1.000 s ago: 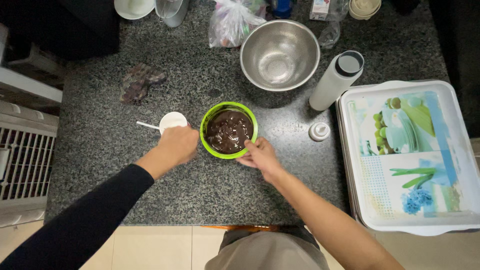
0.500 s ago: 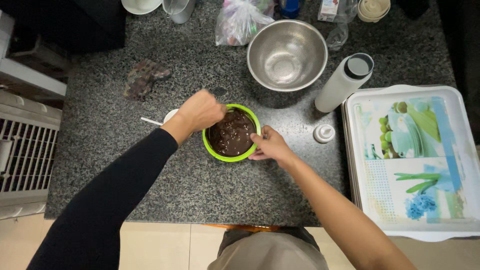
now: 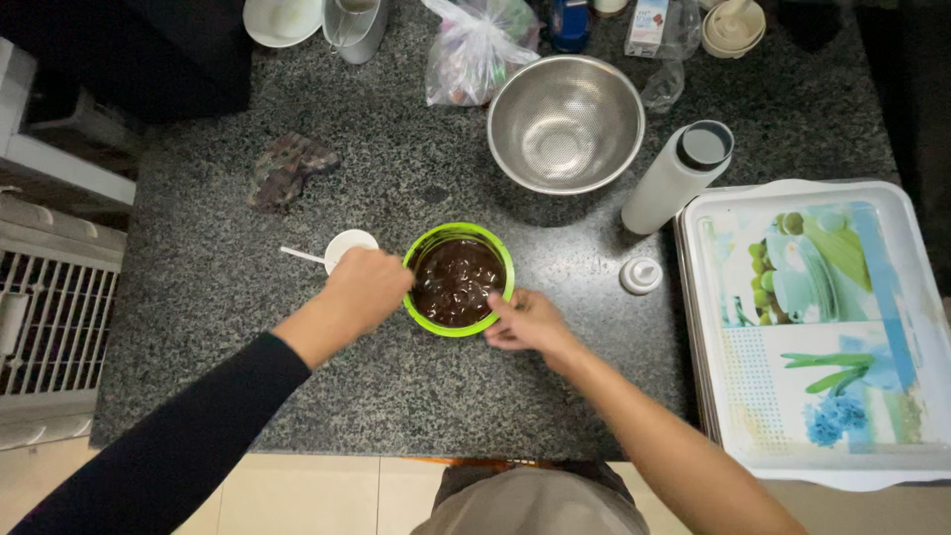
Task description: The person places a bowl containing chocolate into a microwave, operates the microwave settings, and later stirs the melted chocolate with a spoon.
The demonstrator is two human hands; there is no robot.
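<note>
A green bowl (image 3: 505, 260) holding a dark brown lumpy mix stands on the speckled granite counter (image 3: 297, 396). My left hand (image 3: 362, 289), in a black sleeve, is curled into a fist against the bowl's left rim; whatever it may hold is hidden. My right hand (image 3: 525, 322) grips the bowl's lower right rim with its fingertips. A small white dish (image 3: 347, 243) with a thin white stick poking out to the left sits just behind my left hand.
Behind the bowl are a steel colander (image 3: 565, 124), a white bottle (image 3: 679, 178) with its cap (image 3: 641, 275) off, a plastic bag (image 3: 480, 50) and a dark cloth (image 3: 287, 168). A printed white tray (image 3: 817, 327) fills the right side. A white rack (image 3: 40, 317) stands at the left.
My left hand moved from beside the small dish to over the bowl's far left rim, then came back down to the left rim. My right hand stayed on the bowl.
</note>
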